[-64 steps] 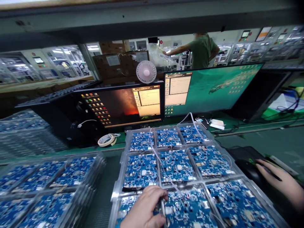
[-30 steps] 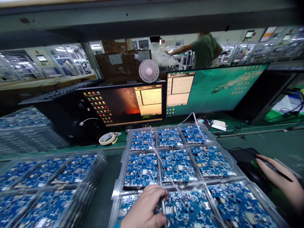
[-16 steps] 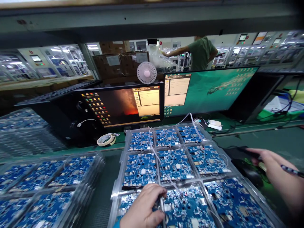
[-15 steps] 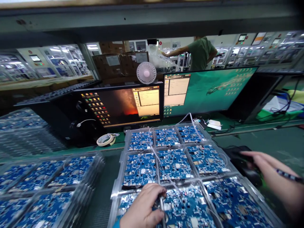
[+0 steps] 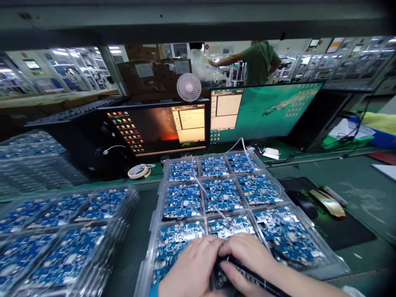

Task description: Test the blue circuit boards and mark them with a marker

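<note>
A clear plastic tray of several blue circuit boards lies in front of me. Both hands meet over its near middle compartment. My left hand is curled with fingers closed on a small dark part there, which is mostly hidden. My right hand presses against it, fingers closed, with a dark pen held between them. A thin white cable runs across the boards from the back down to the hands.
Stacked trays of blue boards fill the left. Two monitors stand behind, with a small fan and a tape roll. Two mice rest on a black pad at right. A person in green stands behind.
My right hand left the mouse at the right and came over to the near middle board, joining my left hand. The view tilted slightly downward.
</note>
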Available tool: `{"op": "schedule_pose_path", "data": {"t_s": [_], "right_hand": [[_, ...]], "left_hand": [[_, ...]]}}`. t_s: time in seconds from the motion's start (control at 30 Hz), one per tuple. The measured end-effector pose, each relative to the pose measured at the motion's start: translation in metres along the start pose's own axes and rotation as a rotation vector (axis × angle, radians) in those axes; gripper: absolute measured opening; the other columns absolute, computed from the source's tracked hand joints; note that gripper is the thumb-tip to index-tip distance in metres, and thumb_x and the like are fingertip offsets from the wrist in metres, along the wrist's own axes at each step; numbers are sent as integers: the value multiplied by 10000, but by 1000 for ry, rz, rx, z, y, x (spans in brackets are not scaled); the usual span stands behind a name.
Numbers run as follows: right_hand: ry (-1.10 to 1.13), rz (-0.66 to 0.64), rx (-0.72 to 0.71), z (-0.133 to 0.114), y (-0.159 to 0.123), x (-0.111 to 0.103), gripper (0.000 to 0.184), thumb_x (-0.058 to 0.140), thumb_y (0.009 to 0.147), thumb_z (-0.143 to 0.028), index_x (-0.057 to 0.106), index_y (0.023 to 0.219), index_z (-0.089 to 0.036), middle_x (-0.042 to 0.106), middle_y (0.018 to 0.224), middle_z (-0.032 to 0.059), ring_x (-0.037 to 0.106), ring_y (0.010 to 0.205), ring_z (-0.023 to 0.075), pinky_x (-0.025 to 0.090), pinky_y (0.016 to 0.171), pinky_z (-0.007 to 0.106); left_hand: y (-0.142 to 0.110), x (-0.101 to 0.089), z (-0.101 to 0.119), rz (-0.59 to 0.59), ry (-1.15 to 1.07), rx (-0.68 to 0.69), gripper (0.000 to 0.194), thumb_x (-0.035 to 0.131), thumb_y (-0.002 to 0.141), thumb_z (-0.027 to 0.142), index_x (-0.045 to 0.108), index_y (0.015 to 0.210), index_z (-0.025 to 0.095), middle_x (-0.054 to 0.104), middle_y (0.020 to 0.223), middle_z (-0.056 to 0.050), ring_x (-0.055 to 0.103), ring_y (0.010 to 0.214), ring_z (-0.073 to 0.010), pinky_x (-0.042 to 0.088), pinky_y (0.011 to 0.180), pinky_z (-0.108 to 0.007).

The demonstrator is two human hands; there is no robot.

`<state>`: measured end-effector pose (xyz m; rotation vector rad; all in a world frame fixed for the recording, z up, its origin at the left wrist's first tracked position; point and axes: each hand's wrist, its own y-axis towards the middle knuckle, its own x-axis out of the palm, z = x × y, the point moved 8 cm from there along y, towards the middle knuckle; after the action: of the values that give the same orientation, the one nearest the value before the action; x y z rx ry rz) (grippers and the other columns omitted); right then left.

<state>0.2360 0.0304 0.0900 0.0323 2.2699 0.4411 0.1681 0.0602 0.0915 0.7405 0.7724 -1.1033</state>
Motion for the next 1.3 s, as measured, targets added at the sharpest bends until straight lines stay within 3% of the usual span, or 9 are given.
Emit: {"op": "schedule_pose_path", "data": {"t_s": [0.2,0.33,0.5,0.6,0.67,0.73,0.93,1.17,1.3], "right_hand": [[5,-213,-9,-11,-16,10,213,395,713,-287,563,809,-196,601,747,4,536,678,119,415,646,216],[-4,-292,-34,-19,-26,4,262,382,728,-269,549,907,-173,592,809,32,526,732,144,416,673,239],[61,-378,-62,-20,-48,7,378,420,718,-265,471,1087,-202,581,905,36,528,790,159,421,708,247],[157,-167,85,3,-62,-10,319,392,762,-256,489,1062,-208,565,971,48,518,862,160,411,760,266],[181,71,297,32,-73,-26,241,335,801,-250,533,926,-191,578,888,48,530,806,148,421,724,261],[157,196,488,58,-84,-33,230,321,814,-264,535,807,-181,576,757,33,532,687,135,424,632,240],[44,83,528,71,-82,-19,205,361,801,-260,546,760,-180,572,703,3,525,662,121,388,599,222],[-24,5,469,64,-76,-14,201,369,810,-269,549,764,-192,575,715,-10,516,643,109,364,597,223],[88,34,515,67,-77,-19,219,377,810,-285,535,704,-179,552,649,-10,507,612,106,367,564,216]], "left_hand": [[-7,26,8,22,183,-25,818,-115,633,730,485,665,174,548,611,-56,504,531,-184,384,516,-304],[-4,25,17,95,209,1,834,-182,589,732,450,585,188,512,517,-30,469,443,-156,337,462,-277],[-5,30,17,37,225,3,828,-202,583,726,427,542,190,467,479,-31,432,426,-154,313,438,-273],[-7,31,14,4,189,-20,844,-204,607,705,454,620,176,462,549,-41,423,477,-159,334,458,-282],[-8,29,12,0,155,-49,847,-189,618,703,462,664,163,455,593,-49,417,517,-165,357,488,-300],[-7,28,12,-2,118,-57,858,-159,606,728,472,698,152,458,632,-57,419,564,-177,381,544,-335],[-5,30,19,-26,20,2,855,-54,621,758,488,829,130,492,806,-100,436,765,-224,369,747,-400],[-6,33,17,-40,17,-11,829,-29,644,747,481,855,129,484,804,-99,440,772,-227,376,738,-403],[-7,33,17,-42,34,-20,823,-37,642,746,474,838,130,480,792,-95,433,746,-220,380,719,-403]]}}
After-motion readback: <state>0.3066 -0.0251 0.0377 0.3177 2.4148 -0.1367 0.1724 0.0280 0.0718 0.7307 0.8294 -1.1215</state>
